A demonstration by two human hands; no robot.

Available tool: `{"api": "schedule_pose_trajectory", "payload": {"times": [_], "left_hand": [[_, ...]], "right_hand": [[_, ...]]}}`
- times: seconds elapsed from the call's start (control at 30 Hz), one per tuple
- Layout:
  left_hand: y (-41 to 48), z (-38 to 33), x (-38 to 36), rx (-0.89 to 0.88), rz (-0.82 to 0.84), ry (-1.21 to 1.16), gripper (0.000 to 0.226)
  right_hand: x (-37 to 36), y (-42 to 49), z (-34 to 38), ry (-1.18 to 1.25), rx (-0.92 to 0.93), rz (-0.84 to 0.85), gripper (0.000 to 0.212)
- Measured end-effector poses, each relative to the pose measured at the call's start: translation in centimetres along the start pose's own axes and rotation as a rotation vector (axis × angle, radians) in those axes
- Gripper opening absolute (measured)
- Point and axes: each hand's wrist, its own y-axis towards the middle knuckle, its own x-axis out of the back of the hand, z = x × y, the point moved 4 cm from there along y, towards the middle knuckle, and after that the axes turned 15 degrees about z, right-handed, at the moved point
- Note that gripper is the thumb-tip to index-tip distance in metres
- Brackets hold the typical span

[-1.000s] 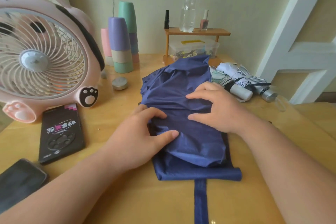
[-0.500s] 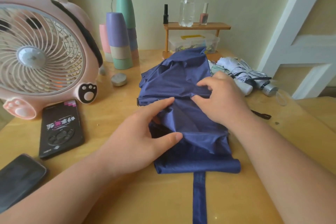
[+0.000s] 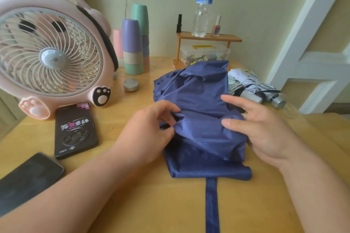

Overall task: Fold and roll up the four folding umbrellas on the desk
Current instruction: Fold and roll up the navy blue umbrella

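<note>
Left hand [image 3: 149,128] now pinches navy umbrella [image 3: 198,96] (bunched); right hand [image 3: 265,130] lifted, seemingly splayed.

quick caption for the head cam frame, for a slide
Left hand pinches a fold of the navy umbrella on the desk, open right hand at its other side.

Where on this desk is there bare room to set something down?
Bare desk near you, both sides of the strap; also between tin and blue umbrella. Crowded left by fan and phone, back right by folded umbrellas.
</note>
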Motion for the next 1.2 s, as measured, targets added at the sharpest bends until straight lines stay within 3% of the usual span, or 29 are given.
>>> {"api": "schedule_pose_trajectory", "payload": {"times": [0.13,0.23,0.33,0.47,0.6,0.7,0.83,1.1,1.2], "left_hand": [[0.1,0.8,1.3,-0.027,0.034,-0.015,0.045],[0.1,1.2,2.2,-0.083,0.057,-0.094,0.043],[0.0,1.3,1.9,-0.059,0.090,-0.221,0.044],[0.0,0.7,0.0,0.018,0.201,-0.622,0.083],[1.4,0.5,-0.5,-0.009,0.151,-0.891,0.099],[1.7,0.0,-0.4,-0.014,0.109,-0.854,0.110],[1.5,0.1,0.0,0.019,0.135,-0.812,0.126],[0.5,-0.5,-0.5,-0.086,0.368,-0.753,0.121],[0.3,-0.8,-0.6,-0.094,0.303,-0.447,0.112]], "right_hand": [[1.6,-0.1,0.4,0.198,0.124,-0.198,0.037],[2.1,-0.3,0.8,0.321,0.179,-0.221,0.036],[1.5,-0.6,0.9,0.387,0.168,-0.034,0.048],[-0.5,-0.8,0.3,0.183,0.150,0.335,0.076],[-1.2,-0.4,-0.5,0.010,0.094,0.351,0.063],[-1.0,-0.2,-0.5,-0.011,0.097,0.311,0.070],[0.4,0.0,0.2,0.118,0.172,0.095,0.076],[2.1,0.2,-0.3,0.167,0.172,-0.067,0.071],[1.5,0.1,-0.4,0.184,0.151,-0.013,0.072]]}}
